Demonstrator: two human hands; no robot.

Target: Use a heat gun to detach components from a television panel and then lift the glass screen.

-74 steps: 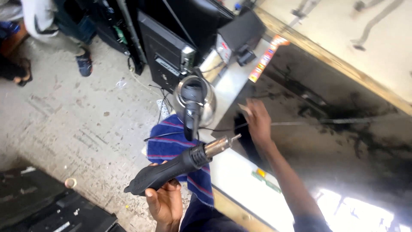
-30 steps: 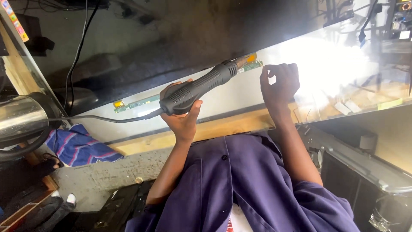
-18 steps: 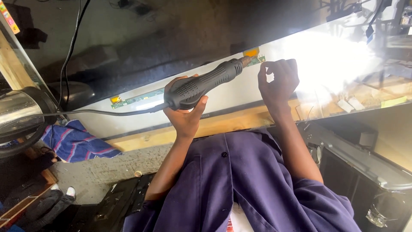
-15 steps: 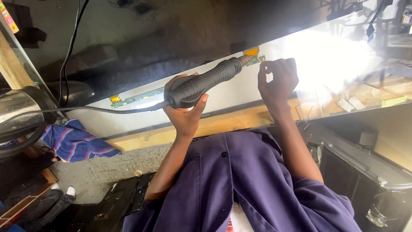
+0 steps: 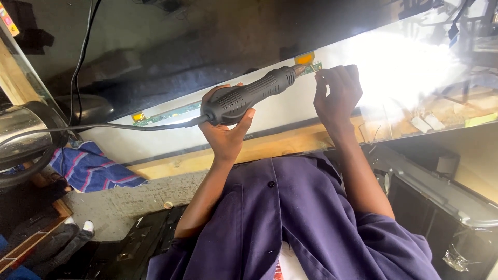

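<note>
My left hand (image 5: 225, 136) grips a black hot-air gun (image 5: 249, 95) by its handle. The nozzle points right at a narrow green circuit strip (image 5: 171, 112) that runs along the edge of a large flat display panel (image 5: 290, 106) lying on a wooden bench. My right hand (image 5: 337, 93) rests on the panel just right of the nozzle tip, fingertips pinched at the strip's end; whether they hold anything I cannot tell. A black cord (image 5: 104, 126) trails left from the gun.
A shiny metal kettle (image 5: 23, 137) stands at the left edge, with a blue striped cloth (image 5: 93, 171) below it. The wooden bench edge (image 5: 171, 163) runs under the panel. Dark equipment (image 5: 446, 186) lies at the right, and black gear on the concrete floor.
The view swung from the floor and bench side to the panel. My left hand brought the hot-air gun up to the circuit strip, and the nozzle crept slightly right; my right hand stayed at the strip's end.
</note>
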